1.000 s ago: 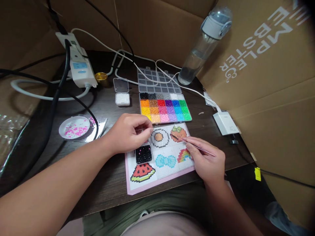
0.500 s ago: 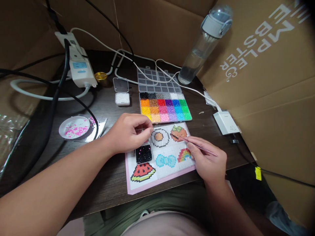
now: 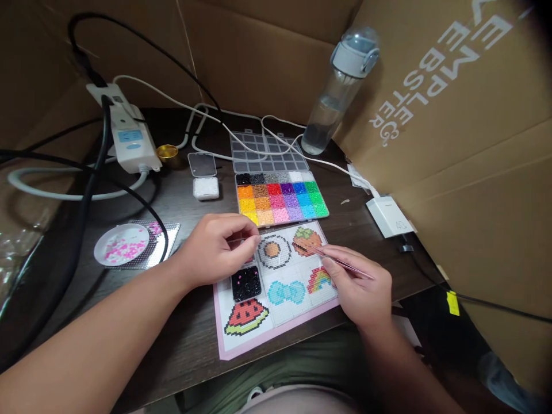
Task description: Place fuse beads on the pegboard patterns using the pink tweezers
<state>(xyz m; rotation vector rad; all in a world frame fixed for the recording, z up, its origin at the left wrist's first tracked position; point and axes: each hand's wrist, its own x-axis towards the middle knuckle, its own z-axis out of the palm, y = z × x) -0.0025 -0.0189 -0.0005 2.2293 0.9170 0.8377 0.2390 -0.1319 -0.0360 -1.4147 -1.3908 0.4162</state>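
A pegboard sheet (image 3: 284, 310) with bead pictures (egg, strawberry, rainbow, blue bow, watermelon) lies on the dark table near its front edge. My left hand (image 3: 215, 250) rests on the sheet's upper left part, fingers curled in a pinch over something small that I cannot make out, just above a little black tray of dark beads (image 3: 245, 283). My right hand (image 3: 362, 290) holds thin tweezers (image 3: 340, 263), whose tip points at the strawberry picture (image 3: 307, 241).
A bead box with many colours (image 3: 280, 198) and its open lid sits behind the sheet. Also present: a small box of white beads (image 3: 206, 187), a plate of pink beads (image 3: 122, 245), a power strip (image 3: 129, 138) with cables, a water bottle (image 3: 336, 92), a white charger (image 3: 388, 215), and cardboard walls.
The view has shifted a little, so everything sits lower and further left in the picture. Both hands keep their places on the sheet and their grips.
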